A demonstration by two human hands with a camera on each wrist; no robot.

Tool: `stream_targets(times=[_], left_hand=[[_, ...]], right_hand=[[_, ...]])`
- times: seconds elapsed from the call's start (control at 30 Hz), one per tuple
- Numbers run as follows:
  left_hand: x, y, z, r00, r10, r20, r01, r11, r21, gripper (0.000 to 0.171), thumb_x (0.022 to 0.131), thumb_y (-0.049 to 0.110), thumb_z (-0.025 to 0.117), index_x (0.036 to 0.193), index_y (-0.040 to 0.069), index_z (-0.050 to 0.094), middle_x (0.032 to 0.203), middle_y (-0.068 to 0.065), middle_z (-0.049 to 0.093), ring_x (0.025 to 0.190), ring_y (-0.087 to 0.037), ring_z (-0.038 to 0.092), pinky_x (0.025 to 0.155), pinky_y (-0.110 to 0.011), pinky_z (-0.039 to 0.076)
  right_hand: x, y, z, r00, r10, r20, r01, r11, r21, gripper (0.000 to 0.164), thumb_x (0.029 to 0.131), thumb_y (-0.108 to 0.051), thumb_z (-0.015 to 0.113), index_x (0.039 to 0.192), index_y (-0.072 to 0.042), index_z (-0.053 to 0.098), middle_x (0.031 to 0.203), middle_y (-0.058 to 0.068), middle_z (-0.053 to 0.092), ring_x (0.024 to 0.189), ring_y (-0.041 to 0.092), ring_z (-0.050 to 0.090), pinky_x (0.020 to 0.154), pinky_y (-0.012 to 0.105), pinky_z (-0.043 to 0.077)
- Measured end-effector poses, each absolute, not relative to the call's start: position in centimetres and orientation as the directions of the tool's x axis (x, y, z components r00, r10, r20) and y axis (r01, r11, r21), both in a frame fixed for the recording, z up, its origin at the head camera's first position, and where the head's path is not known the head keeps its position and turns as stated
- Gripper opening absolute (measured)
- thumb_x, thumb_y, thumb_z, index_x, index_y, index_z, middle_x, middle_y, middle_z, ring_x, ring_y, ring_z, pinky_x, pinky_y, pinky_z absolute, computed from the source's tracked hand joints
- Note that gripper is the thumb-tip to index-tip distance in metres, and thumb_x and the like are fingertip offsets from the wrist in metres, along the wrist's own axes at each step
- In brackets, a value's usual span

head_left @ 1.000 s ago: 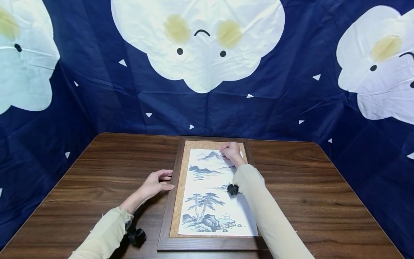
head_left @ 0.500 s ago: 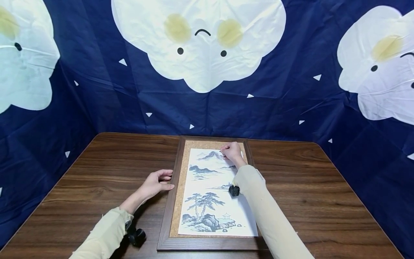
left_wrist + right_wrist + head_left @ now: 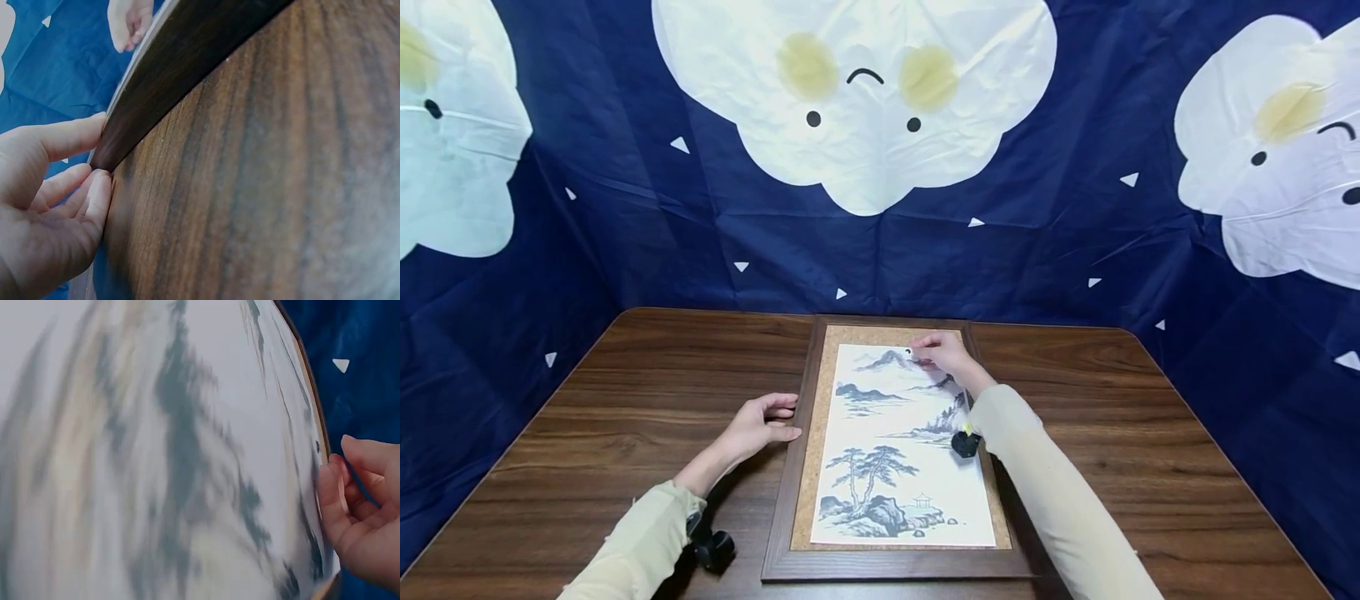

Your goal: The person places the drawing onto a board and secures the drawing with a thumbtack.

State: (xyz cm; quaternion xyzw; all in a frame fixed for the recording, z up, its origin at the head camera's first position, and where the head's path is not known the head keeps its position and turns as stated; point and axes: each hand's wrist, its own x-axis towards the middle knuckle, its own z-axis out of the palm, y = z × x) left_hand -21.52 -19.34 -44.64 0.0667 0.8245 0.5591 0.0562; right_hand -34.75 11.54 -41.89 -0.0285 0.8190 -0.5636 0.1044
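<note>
A sheet with an ink landscape of mountains and pine trees [image 3: 880, 467] lies on a cork board [image 3: 817, 467] in a brown wooden frame [image 3: 895, 565]. A small dark pin-like spot [image 3: 908, 351] shows near the sheet's top edge. Just right of it is my right hand [image 3: 951, 357], its fingers loosely curled beside the sheet with a gap to the thumb; nothing shows between them in the right wrist view. My left hand [image 3: 758, 427] rests its thumb and fingertips against the frame's left side, also visible in the left wrist view, where the fingertips touch the frame's edge [image 3: 150, 94].
The board lies on a dark wood-grain table [image 3: 647, 375], its far end near the table's back edge. A navy cloth [image 3: 647, 225] with white clouds hangs behind and at both sides. Black wrist cameras [image 3: 713, 550] sit below each hand.
My right hand has drawn slightly to the right, and its fingers have come apart, leaving the small dark spot on the sheet in view. The left hand has stayed at the frame.
</note>
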Motion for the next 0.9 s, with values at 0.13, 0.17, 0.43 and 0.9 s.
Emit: stream_targets(times=[0.13, 0.17, 0.43, 0.9], left_hand=[[-21.4, -19.4, -44.6, -0.984, 0.179, -0.017, 0.051, 0.369, 0.928, 0.056, 0.075, 0.003, 0.07, 0.123, -0.012, 0.046, 0.121, -0.027, 0.051, 0.107, -0.035, 0.05, 0.088, -0.037, 0.044], [-21.4, -19.5, -44.5, -0.984, 0.18, -0.016, 0.053, 0.372, 0.927, 0.056, 0.075, 0.003, 0.07, 0.123, -0.012, 0.046, 0.121, -0.027, 0.051, 0.107, -0.035, 0.05, 0.088, -0.037, 0.044], [-21.4, -19.7, -44.6, -0.979, 0.203, -0.001, 0.074, 0.361, 0.93, 0.057, 0.075, 0.003, 0.07, 0.124, -0.013, 0.045, 0.121, -0.028, 0.05, 0.107, -0.036, 0.049, 0.087, -0.035, 0.044], [-21.5, -19.4, -43.9, -0.978, 0.205, -0.039, 0.055, 0.431, 0.901, 0.059, 0.074, 0.004, 0.071, 0.124, -0.012, 0.044, 0.12, -0.026, 0.051, 0.106, -0.034, 0.05, 0.08, -0.027, 0.046]], right_hand=[[-33.5, 13.2, -40.6, -0.974, -0.215, -0.064, -0.025, 0.39, -0.921, 0.023, 0.085, -0.006, 0.061, 0.101, 0.01, 0.062, 0.09, 0.013, 0.064, 0.069, 0.012, 0.055, 0.066, 0.031, 0.052], [-33.2, 13.7, -40.3, -0.972, -0.229, -0.044, -0.05, 0.388, -0.92, 0.024, 0.085, -0.006, 0.061, 0.102, 0.011, 0.061, 0.088, 0.011, 0.064, 0.07, 0.012, 0.056, 0.069, 0.033, 0.052], [-30.6, 17.9, -38.5, -0.966, -0.254, 0.036, -0.128, 0.354, -0.927, 0.031, 0.086, -0.007, 0.059, 0.107, 0.014, 0.055, 0.101, 0.019, 0.063, 0.077, 0.009, 0.057, 0.077, 0.044, 0.049], [-26.5, 26.0, -37.7, -0.968, -0.212, 0.131, -0.208, 0.394, -0.895, 0.032, 0.085, -0.01, 0.063, 0.103, 0.015, 0.056, 0.085, -0.01, 0.064, 0.076, 0.0, 0.057, 0.068, 0.027, 0.052]])
